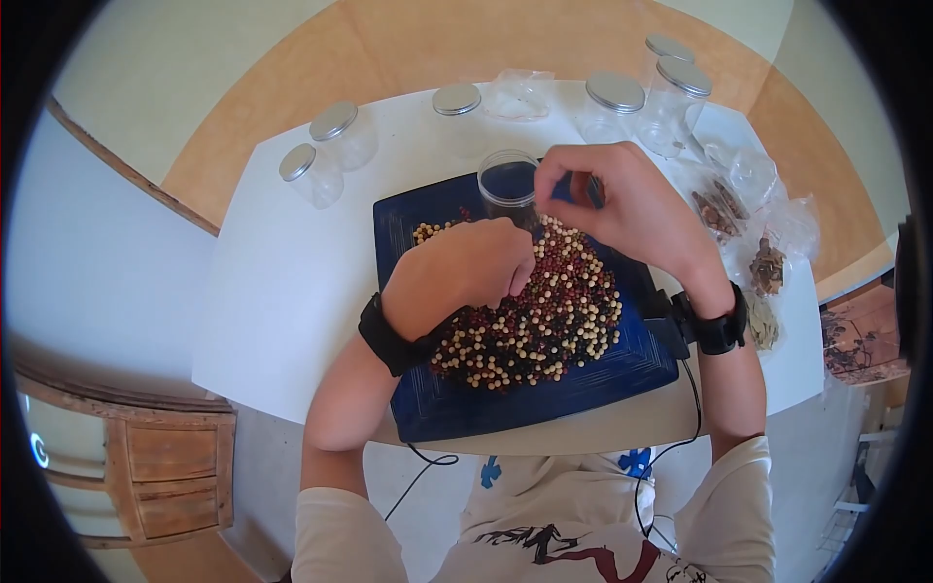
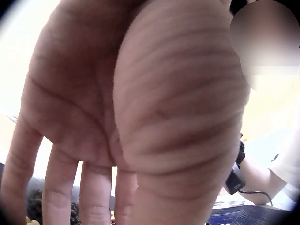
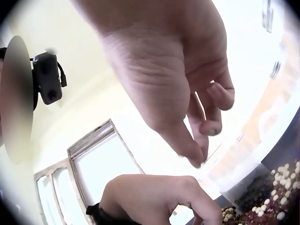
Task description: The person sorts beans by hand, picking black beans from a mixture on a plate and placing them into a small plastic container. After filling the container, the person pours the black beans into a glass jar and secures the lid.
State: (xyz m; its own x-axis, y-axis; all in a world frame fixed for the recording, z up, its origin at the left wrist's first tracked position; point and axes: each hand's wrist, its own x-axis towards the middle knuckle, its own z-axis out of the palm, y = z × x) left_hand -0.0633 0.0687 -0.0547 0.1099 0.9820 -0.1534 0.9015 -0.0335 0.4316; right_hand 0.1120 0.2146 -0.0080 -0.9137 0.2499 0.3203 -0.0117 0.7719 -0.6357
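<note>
A dark blue square tray (image 1: 428, 413) carries a broad heap of small mixed beans (image 1: 530, 330), black, dark red and cream. My left hand (image 1: 462, 262) hangs over the heap, palm down, its fingers pointing into the beans; its fingertips are out of sight. At the tray's far side stands a lidless clear jar (image 1: 507, 180) with black beans (image 3: 255, 190) in its bottom, seen in the right wrist view. Beside and over its rim is my right hand (image 1: 617, 199), thumb and forefinger brought together, other fingers bent. I cannot tell whether a bean lies between those fingertips.
Silver-lidded clear jars stand at the left (image 1: 313, 177), the back (image 1: 457, 99) and the back right (image 1: 612, 102) of the white table (image 1: 277, 321). Clear bags of dried goods (image 1: 766, 267) lie along its right side. A cable (image 1: 695, 418) hangs from the right wrist.
</note>
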